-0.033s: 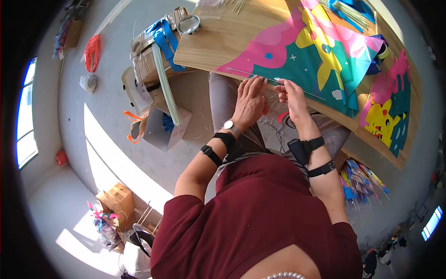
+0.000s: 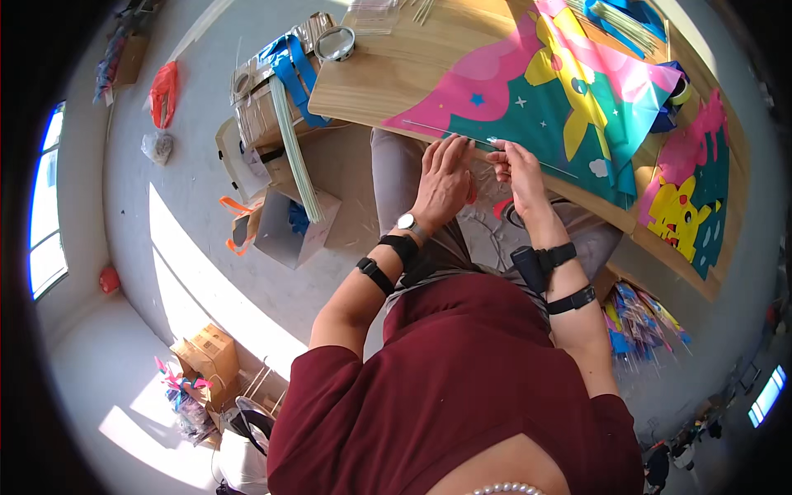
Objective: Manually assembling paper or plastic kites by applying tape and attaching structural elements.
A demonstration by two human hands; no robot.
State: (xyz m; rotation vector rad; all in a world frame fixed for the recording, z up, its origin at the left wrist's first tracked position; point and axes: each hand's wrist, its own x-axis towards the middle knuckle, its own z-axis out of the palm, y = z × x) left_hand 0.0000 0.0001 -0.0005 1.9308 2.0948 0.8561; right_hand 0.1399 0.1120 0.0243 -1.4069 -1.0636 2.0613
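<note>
A triangular pink and green kite sail point(image 2: 528, 115) with a yellow cartoon figure lies at the table's near edge. Along its near side runs a thin pale rod point(image 2: 554, 169). My left hand point(image 2: 445, 175) has its fingers bent together over that edge, thumb side toward the right hand, gripping sail and rod. Just to the right, my right hand point(image 2: 523, 169) is closed in a pinch by the same edge. What lies between its fingertips is too small to make out. A second printed sail point(image 2: 681, 206) rests at the table's right end.
The wooden table point(image 2: 371, 82) carries a round clear-topped container point(image 2: 334, 44) at its left corner and bundled sticks point(image 2: 623, 25) at the far right. Left of the table, long pale rods point(image 2: 295, 153) lean over boxes. A grey open box point(image 2: 297, 227) stands on the floor.
</note>
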